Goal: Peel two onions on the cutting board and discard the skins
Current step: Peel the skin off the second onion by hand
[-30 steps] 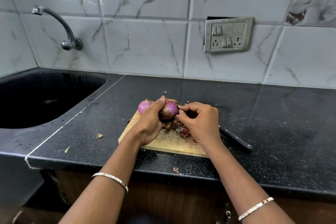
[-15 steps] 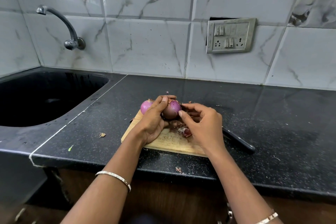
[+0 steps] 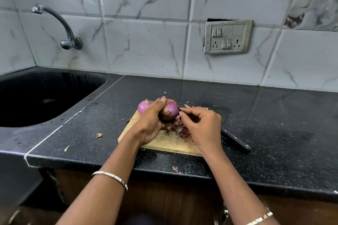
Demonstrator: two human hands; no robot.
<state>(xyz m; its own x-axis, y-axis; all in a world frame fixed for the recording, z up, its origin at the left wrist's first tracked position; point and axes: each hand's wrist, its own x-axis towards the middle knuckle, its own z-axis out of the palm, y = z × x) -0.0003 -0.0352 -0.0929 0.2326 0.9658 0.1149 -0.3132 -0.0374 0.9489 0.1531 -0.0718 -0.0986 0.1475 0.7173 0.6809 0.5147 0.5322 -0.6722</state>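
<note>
Tiled wall [image 3: 146, 45] backs a black speckled surface [image 3: 274, 115], with a sink [image 3: 54, 86] and tap [image 3: 60, 22] at the left end and a switch plate [image 3: 227, 37] at the right.

Change noted: slight. Over the last second both hands have kept their station above the cutting board [image 3: 164, 142], which sits near the front edge of the surface. The right hand's fingertips [image 3: 181, 114] have re-seated a little lower on the right flank of the held onion [image 3: 171, 110]. No fresh strip is seen coming away, and the loose skins [image 3: 182, 130] lie as they did.

Assessment: peeling of this onion is under way and unfinished, since dull, smudged patches remain on its lower face. Discarding has not begun.

Hands: the left hand [image 3: 150, 124] grips the held onion from the left, thumb over its top and fingers curled beneath. The right hand [image 3: 203, 128] has thumb and forefinger pinching at the onion's right side; whether a flap of skin is caught between them cannot be made out.

Position: the held onion is between the two hands, above the far half of the board. A second onion [image 3: 143, 107], smooth and pink, rests at the board's far left corner, just behind the left hand. The loose skins lie on the board directly under the right hand's fingers. A knife [image 3: 236, 142] lies off the board's right edge.
</note>
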